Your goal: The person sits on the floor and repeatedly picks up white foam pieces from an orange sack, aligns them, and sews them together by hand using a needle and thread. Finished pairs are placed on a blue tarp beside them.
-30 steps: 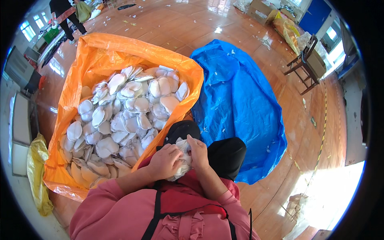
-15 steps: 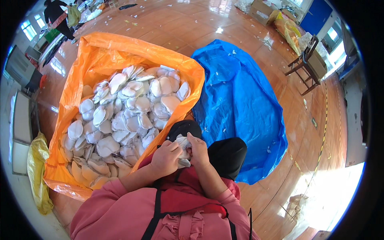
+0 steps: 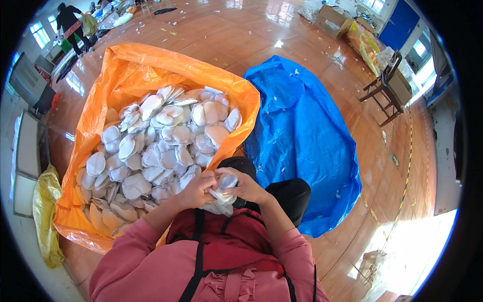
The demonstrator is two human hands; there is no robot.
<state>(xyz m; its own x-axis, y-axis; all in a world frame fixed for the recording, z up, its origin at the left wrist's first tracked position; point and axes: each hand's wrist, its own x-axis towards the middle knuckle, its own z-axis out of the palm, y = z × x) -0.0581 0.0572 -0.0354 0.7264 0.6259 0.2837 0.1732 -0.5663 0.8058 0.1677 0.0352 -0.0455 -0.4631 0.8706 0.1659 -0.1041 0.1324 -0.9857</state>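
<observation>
Above my lap, both hands hold a soft white rounded pad [image 3: 219,205], with thin pale material hanging below them. My left hand [image 3: 197,190] pinches its left side, fingers curled. Gripping the upper right part is my right hand [image 3: 246,187], its thumb lying across the white surface. Whether this is one pad or several layers I cannot tell. Just beyond my left hand, a large open orange sack [image 3: 80,151] holds a heap of similar white and cream pads [image 3: 136,186], many of them pressed together in pairs.
A blue plastic sheet or sack [image 3: 302,146] lies spread to the right of my knees. A wooden chair [image 3: 385,93] stands farther right. Cardboard boxes [image 3: 329,21] and bags are at the back right. At the far left, a person [image 3: 70,25] carries a bag. A yellow sack [image 3: 48,216] leans left.
Both hands have shifted slightly left and turned, and more of the white material now shows, hanging below them. The distant person's legs have moved apart.
</observation>
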